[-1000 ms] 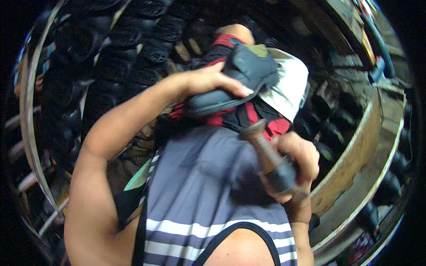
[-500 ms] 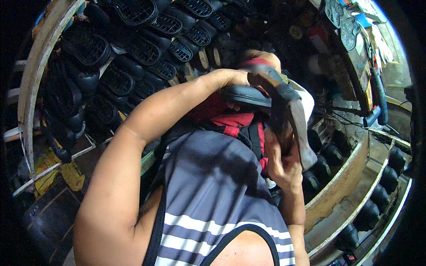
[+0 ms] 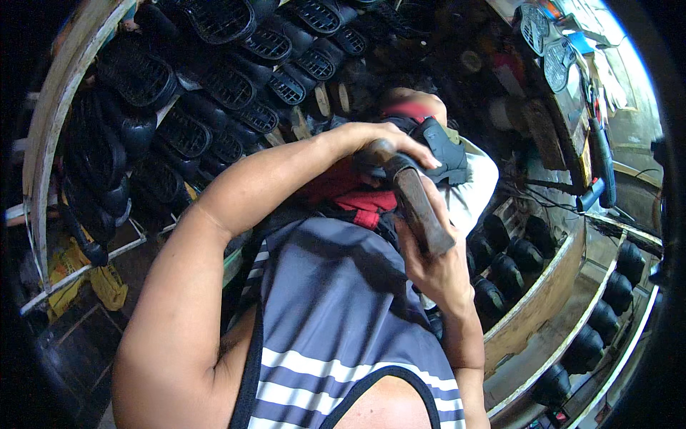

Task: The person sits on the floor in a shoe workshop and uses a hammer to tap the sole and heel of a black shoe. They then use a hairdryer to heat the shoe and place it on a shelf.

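Note:
A black shoe (image 3: pixel 444 154) lies over my lap with its dark sole and heel facing up and to the right. My left hand (image 3: pixel 393 143) is closed over the shoe, fingers stretched across it, partly behind the hammer's head. In my right hand (image 3: pixel 436 268) is a hammer (image 3: pixel 418 204) with a worn, flared handle, the fingers wrapped round it. Its rounded head is near my left hand, above the shoe; I cannot tell whether they touch. Red and black cloth (image 3: pixel 361 207) is bunched under the shoe, against my striped shirt.
Rows of black soles and shoes (image 3: pixel 186 132) fill the rack at the left. Wooden shelves (image 3: pixel 536 322) with several black shoes curve along the right. At the upper right, grey soles (image 3: pixel 559 64) rest on a bench by a black tool handle (image 3: pixel 604 154). Yellow packaging (image 3: pixel 86 282) lies at lower left.
The hammer has swung leftward and down over the shoe, and my right hand has moved left and slightly up with it. The shoe has turned, so its sole now faces to the right.

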